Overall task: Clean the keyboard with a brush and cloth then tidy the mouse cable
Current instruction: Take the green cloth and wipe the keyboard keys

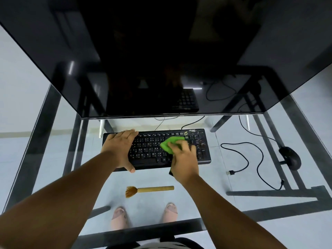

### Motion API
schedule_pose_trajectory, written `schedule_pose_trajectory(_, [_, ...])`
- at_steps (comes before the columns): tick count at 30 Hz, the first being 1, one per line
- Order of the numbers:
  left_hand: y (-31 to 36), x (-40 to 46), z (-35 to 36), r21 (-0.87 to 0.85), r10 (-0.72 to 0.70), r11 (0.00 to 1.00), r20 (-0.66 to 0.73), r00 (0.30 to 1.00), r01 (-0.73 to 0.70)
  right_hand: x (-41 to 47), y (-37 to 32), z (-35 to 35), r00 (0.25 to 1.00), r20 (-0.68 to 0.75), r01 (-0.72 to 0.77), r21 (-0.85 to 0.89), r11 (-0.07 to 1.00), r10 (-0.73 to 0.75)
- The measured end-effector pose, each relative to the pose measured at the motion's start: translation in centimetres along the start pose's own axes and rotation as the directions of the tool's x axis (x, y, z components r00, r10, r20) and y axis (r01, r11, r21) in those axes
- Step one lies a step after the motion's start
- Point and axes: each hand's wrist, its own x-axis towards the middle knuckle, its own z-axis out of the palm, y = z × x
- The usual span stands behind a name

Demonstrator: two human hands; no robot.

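A black keyboard (152, 150) lies on the glass desk below the monitor. My left hand (119, 149) rests flat on its left end, fingers straight, thumb at the front edge. My right hand (183, 159) grips a green cloth (169, 143) and presses it on the keys right of the middle. A wooden brush (149, 189) with brown bristles lies on the glass in front of the keyboard, bristles to the left. The black mouse (291, 157) sits at the right, its cable (251, 159) looping loosely to a free USB plug (230, 172).
A large dark monitor (161, 60) overhangs the back of the glass desk (224, 203), which has a black frame. Another thin cable (193, 123) runs behind the keyboard. My feet show through the glass below the brush.
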Motion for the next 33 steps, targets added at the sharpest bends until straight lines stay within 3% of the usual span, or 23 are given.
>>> schedule_pose_trajectory(2, [-0.2, 0.0, 0.3, -0.006, -0.041, 0.999, -0.014, 0.999, 0.041, -0.1, -0.6, 0.3, 0.969, 0.117, 0.218, -0.006, 0.976, -0.216])
schedule_pose_trajectory(4, [-0.5, -0.2, 0.8, -0.037, -0.109, 0.993, -0.021, 0.994, 0.109, -0.3, 0.3, 0.3, 0.939, 0.152, 0.312, -0.002, 0.950, -0.309])
schedule_pose_trajectory(8, [-1.2, -0.7, 1.4, -0.105, -0.152, 0.983, -0.028, 0.988, 0.148, -0.3, 2.3, 0.5, 0.991, -0.063, 0.120, 0.040, 0.992, -0.117])
schedule_pose_trajectory(11, [-1.7, -0.6, 0.9, -0.081, -0.114, 0.990, -0.018, 0.993, 0.112, 0.4, 0.3, 1.1, 0.995, -0.097, -0.010, 0.030, 0.999, 0.013])
schedule_pose_trajectory(14, [-2.0, -0.6, 0.5, -0.049, -0.101, 0.994, -0.005, 0.995, 0.100, 0.9, -1.8, 1.6, 0.987, 0.047, 0.153, 0.007, 0.988, -0.153])
schedule_pose_trajectory(17, [-2.2, -0.7, 0.7, -0.056, -0.106, 0.993, -0.010, 0.994, 0.105, 0.9, -1.2, 1.0, 0.922, 0.165, 0.359, -0.029, 0.933, -0.350])
schedule_pose_trajectory(23, [-2.2, -0.8, 0.6, -0.074, -0.105, 0.992, -0.004, 0.994, 0.104, 0.2, 0.5, 0.9, 0.987, -0.015, 0.161, -0.042, 0.986, -0.162])
schedule_pose_trajectory(29, [-2.4, -1.0, 0.7, -0.102, -0.104, 0.990, -0.018, 0.994, 0.102, 0.8, -2.4, 1.5, 0.942, 0.122, 0.318, -0.029, 0.948, -0.313])
schedule_pose_trajectory(33, [-2.7, -1.1, 1.1, -0.128, -0.110, 0.986, -0.018, 0.994, 0.107, 0.9, 0.3, 0.4, 0.967, 0.052, 0.253, -0.033, 0.967, -0.251])
